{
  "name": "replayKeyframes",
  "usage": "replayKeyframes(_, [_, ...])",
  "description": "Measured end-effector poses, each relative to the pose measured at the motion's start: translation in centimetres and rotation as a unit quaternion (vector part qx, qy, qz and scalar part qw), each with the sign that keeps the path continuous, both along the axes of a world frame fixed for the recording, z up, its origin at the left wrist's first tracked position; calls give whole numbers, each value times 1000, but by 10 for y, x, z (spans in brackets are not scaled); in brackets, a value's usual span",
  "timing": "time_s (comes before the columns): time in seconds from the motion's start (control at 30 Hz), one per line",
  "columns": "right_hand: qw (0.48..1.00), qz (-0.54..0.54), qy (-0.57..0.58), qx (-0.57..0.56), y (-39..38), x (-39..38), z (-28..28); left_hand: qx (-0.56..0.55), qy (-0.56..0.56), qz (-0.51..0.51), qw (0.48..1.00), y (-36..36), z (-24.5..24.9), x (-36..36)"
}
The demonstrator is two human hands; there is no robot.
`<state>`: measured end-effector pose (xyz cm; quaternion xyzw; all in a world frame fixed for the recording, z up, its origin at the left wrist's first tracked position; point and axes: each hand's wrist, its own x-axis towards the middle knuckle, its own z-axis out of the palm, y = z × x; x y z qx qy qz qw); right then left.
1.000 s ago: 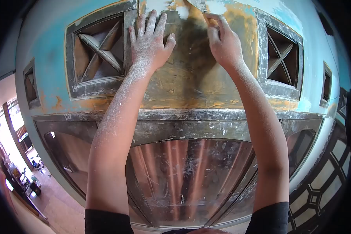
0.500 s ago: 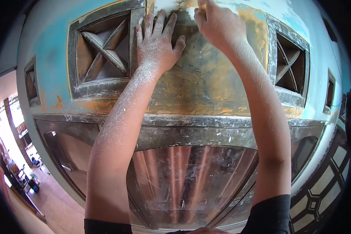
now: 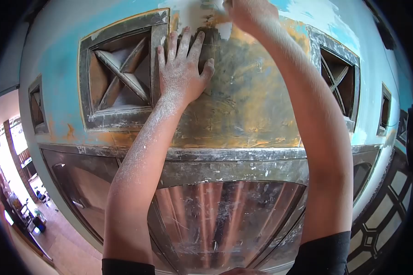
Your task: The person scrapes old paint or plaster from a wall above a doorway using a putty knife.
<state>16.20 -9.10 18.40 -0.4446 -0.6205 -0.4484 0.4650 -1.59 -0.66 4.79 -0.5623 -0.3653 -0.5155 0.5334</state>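
My left hand lies flat against the wall with its fingers spread, coated in pale dust up the forearm. It rests on the brown and ochre patch, beside the left vent frame. Higher up and to the right, my right hand is closed near the top edge of the view. Its fingers are partly cut off there, and whatever they hold, if anything, cannot be made out. Between the two hands, a whitish filled area meets the brown patch.
A right vent frame with crossed slats sits in the turquoise wall. Below runs a worn wooden beam over a glass pane with curtain-like folds behind it. A patterned dark grille stands at lower right.
The wall and vents sit slightly lower in view. My right hand has moved up relative to the wall, partly leaving the frame. My left hand stays flat in place on the wall.
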Motion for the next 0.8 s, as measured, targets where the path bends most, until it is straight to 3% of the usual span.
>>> replayKeyframes(0.1, [1000,15,8,12,12,7,28,-7,2,0,1000,0,0,-1])
replayKeyframes(0.2, [1000,13,9,19,8,8,12,-14,1,0,1000,1,-2,-1])
replayKeyframes(0.3, [998,-64,-15,-21,-8,20,-8,-26,-3,-5,1000,-4,-3,0])
replayKeyframes(0.43, [997,-42,50,50,7,49,26,-36,-2,2,999,-3,-5,0])
replayKeyframes(0.63, [997,-63,25,43,10,44,43,-42,0,7,999,-5,-6,0])
replayKeyframes(0.8, [996,-14,71,52,15,47,72,-40,5,5,999,-5,-4,-2])
